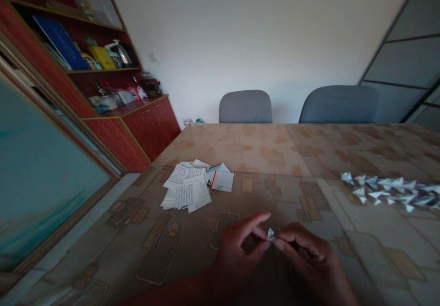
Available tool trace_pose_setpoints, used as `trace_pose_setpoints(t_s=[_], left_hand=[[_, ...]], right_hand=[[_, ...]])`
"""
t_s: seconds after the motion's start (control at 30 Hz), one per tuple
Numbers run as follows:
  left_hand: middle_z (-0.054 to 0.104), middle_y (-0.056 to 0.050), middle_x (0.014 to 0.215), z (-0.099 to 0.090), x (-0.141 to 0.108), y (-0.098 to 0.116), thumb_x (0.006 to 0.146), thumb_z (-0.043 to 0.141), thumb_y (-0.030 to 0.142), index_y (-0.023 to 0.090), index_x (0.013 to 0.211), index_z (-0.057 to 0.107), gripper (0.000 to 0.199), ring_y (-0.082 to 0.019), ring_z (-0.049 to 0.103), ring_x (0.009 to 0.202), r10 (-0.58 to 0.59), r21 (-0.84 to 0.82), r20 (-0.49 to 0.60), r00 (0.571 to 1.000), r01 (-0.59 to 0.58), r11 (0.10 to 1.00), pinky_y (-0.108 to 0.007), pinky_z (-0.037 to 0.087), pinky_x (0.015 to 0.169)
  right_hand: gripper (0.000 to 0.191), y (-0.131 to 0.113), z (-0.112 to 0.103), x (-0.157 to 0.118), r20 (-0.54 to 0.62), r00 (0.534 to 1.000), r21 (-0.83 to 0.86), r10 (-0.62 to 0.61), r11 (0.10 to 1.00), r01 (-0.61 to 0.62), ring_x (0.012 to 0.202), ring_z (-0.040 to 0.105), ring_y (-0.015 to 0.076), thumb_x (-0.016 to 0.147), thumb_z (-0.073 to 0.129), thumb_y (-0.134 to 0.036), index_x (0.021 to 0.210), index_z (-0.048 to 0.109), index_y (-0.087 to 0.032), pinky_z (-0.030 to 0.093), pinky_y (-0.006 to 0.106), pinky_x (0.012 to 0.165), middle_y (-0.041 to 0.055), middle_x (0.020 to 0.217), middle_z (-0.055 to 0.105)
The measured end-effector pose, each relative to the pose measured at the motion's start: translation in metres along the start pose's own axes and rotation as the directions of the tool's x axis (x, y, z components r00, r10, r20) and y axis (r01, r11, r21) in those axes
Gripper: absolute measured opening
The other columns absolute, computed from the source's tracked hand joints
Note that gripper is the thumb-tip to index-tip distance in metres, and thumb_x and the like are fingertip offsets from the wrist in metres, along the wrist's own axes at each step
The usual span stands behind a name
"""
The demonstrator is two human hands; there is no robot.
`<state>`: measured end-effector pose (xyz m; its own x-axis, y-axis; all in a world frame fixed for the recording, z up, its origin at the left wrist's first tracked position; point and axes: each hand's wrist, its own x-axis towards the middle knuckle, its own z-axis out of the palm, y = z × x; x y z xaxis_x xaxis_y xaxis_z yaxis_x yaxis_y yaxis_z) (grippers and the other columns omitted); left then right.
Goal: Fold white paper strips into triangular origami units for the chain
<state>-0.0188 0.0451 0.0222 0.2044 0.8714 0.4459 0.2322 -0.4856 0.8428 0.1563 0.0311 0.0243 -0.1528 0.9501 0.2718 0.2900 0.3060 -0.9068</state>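
Observation:
Between my two hands, low and right of centre, is a small folded paper piece (270,234) with a pointed top. My left hand (239,246) pinches its left side with the thumb and a finger, the index finger raised above. From the other side, the thumb and fingertips of my right hand (307,253) are closed on its lower right edge. Beyond my left hand lies a loose pile of printed paper slips (189,189). A long group of similar folded paper pieces (392,189) lies at the far right of the table.
A patterned cloth covers the table (268,152). Two grey chairs, one left (245,106) and one right (338,104), stand behind its far edge. At the left is a red cabinet (151,125) with bottles and a kettle on its shelves.

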Motion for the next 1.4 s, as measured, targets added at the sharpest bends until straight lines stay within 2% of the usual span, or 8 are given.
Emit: trace_pose_setpoints(t_s=[0.13, 0.33, 0.63, 0.8, 0.97, 1.07, 1.2, 1.4], left_hand=[[0.073, 0.002, 0.075, 0.000, 0.002, 0.000, 0.072, 0.067, 0.002, 0.022, 0.115, 0.065, 0.047, -0.011, 0.067, 0.066, -0.023, -0.021, -0.024, 0.999, 0.023, 1.000, -0.020, 0.053, 0.070], [0.074, 0.001, 0.076, -0.002, 0.002, 0.003, 0.073, 0.069, 0.006, 0.022, 0.118, 0.065, 0.047, -0.013, 0.068, 0.068, -0.042, -0.031, 0.037, 0.998, 0.043, 0.999, -0.021, 0.052, 0.072], [0.074, 0.001, 0.076, -0.001, 0.000, 0.002, 0.074, 0.070, 0.008, 0.023, 0.119, 0.064, 0.048, -0.014, 0.067, 0.069, -0.130, -0.014, 0.092, 0.987, 0.132, 0.991, -0.025, 0.050, 0.075], [0.072, 0.001, 0.075, 0.002, 0.000, 0.000, 0.075, 0.068, 0.010, 0.022, 0.117, 0.062, 0.044, -0.014, 0.067, 0.069, -0.214, -0.122, 0.081, 0.973, 0.223, 0.967, -0.023, 0.049, 0.070], [0.071, 0.000, 0.077, 0.002, 0.001, -0.001, 0.073, 0.070, 0.012, 0.019, 0.099, 0.063, 0.027, -0.014, 0.067, 0.073, -0.312, -0.228, 0.067, 0.948, 0.319, 0.920, -0.022, 0.048, 0.069], [0.071, 0.000, 0.076, -0.002, 0.002, 0.000, 0.073, 0.071, 0.011, 0.018, 0.089, 0.063, 0.019, -0.014, 0.067, 0.073, -0.257, -0.165, 0.055, 0.965, 0.263, 0.951, -0.022, 0.048, 0.070], [0.070, -0.001, 0.075, -0.008, 0.004, 0.003, 0.075, 0.068, 0.009, 0.018, 0.079, 0.065, 0.010, -0.013, 0.065, 0.071, -0.073, 0.015, 0.087, 0.994, 0.071, 0.997, -0.020, 0.046, 0.068], [0.069, -0.002, 0.071, -0.013, 0.005, 0.003, 0.084, 0.064, 0.018, 0.017, 0.081, 0.065, 0.003, -0.013, 0.063, 0.065, 0.148, 0.139, 0.145, 0.978, -0.168, 0.976, -0.020, 0.044, 0.063]], right_hand=[[0.013, 0.004, 0.001, -0.001, -0.007, 1.000, 0.024, -0.026, 0.999, 0.026, 0.066, 0.064, 0.0157, 0.085, 0.064, -0.031, 0.077, 0.070, -0.023, 0.049, 0.021, 0.060, 0.0006, 0.072, 0.066], [0.022, 0.002, 0.001, 0.001, -0.066, 0.996, 0.022, 0.052, 0.998, -0.051, 0.056, 0.057, 0.0131, 0.082, 0.067, -0.034, 0.065, 0.063, -0.020, 0.044, 0.020, 0.052, -0.0018, 0.062, 0.059], [0.011, -0.004, -0.003, 0.006, 0.041, 0.997, -0.037, 0.071, 0.997, -0.070, 0.063, 0.062, 0.0146, 0.083, 0.063, -0.029, 0.075, 0.062, -0.020, 0.049, 0.019, 0.056, -0.0001, 0.069, 0.063], [0.017, 0.000, -0.001, 0.004, 0.057, 0.995, -0.085, 0.081, 0.993, -0.076, 0.060, 0.059, 0.0142, 0.086, 0.059, -0.030, 0.072, 0.061, -0.020, 0.046, 0.020, 0.054, -0.0010, 0.065, 0.061], [0.013, -0.005, -0.003, 0.005, 0.038, 0.999, -0.054, 0.026, 0.998, -0.024, 0.060, 0.058, 0.0132, 0.084, 0.061, -0.029, 0.074, 0.061, -0.021, 0.046, 0.019, 0.056, -0.0020, 0.067, 0.060], [0.013, -0.011, -0.007, 0.008, 0.078, 0.995, 0.016, 0.056, 0.998, -0.058, 0.065, 0.059, 0.0142, 0.085, 0.059, -0.033, 0.079, 0.063, -0.022, 0.047, 0.020, 0.058, -0.0013, 0.070, 0.062], [0.026, -0.013, -0.012, 0.011, 0.182, 0.967, 0.144, 0.180, 0.968, -0.207, 0.060, 0.054, 0.0129, 0.087, 0.057, -0.043, 0.076, 0.062, -0.021, 0.043, 0.019, 0.055, -0.0025, 0.065, 0.056], [0.030, -0.009, -0.015, 0.013, 0.254, 0.941, 0.164, 0.225, 0.949, -0.271, 0.061, 0.051, 0.0127, 0.084, 0.061, -0.048, 0.072, 0.061, -0.020, 0.042, 0.020, 0.055, -0.0026, 0.064, 0.053]])
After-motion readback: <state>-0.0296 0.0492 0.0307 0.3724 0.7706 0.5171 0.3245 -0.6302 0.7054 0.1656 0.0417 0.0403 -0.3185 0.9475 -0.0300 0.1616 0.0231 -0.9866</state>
